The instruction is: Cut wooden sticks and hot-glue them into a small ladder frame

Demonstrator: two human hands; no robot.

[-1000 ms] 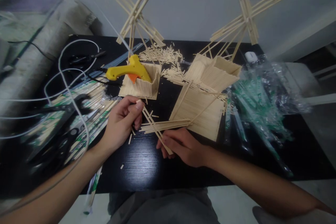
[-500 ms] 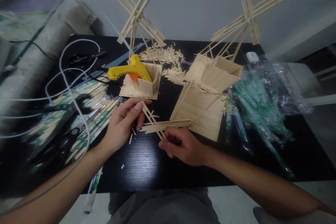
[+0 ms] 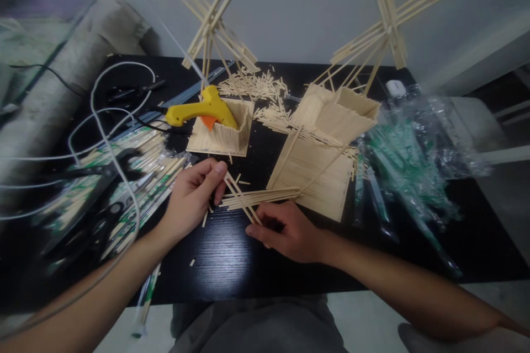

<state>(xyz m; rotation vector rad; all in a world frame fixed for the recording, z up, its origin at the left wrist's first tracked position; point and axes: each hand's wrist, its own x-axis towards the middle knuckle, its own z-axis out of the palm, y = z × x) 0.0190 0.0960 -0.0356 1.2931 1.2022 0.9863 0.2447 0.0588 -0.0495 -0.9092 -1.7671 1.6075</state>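
Between my hands, over the near part of the black table, runs a narrow pair of thin wooden sticks [image 3: 241, 196]. My left hand [image 3: 197, 187] pinches their upper end between thumb and fingers. Lower down, my right hand [image 3: 290, 231] is closed around the other end. Beneath them lies a loose bundle of sticks [image 3: 265, 196], reaching onto a flat stick panel [image 3: 312, 182]. A yellow glue gun [image 3: 207, 108] rests in a small stick-walled box [image 3: 232, 140] just beyond my left hand.
Two stick structures with crossed blades [image 3: 215, 25] rise at the back. Short cut pieces [image 3: 252, 85] are heaped between them. Scissors [image 3: 105, 220] and packaged sticks [image 3: 153, 165] lie left, under a white cable [image 3: 111, 149]. Crumpled plastic wrappers [image 3: 409, 160] cover the right side.
My left fingers have shifted slightly over the top end of the stick pair, covering more of it. The right hand keeps its hold. The view has moved a little.
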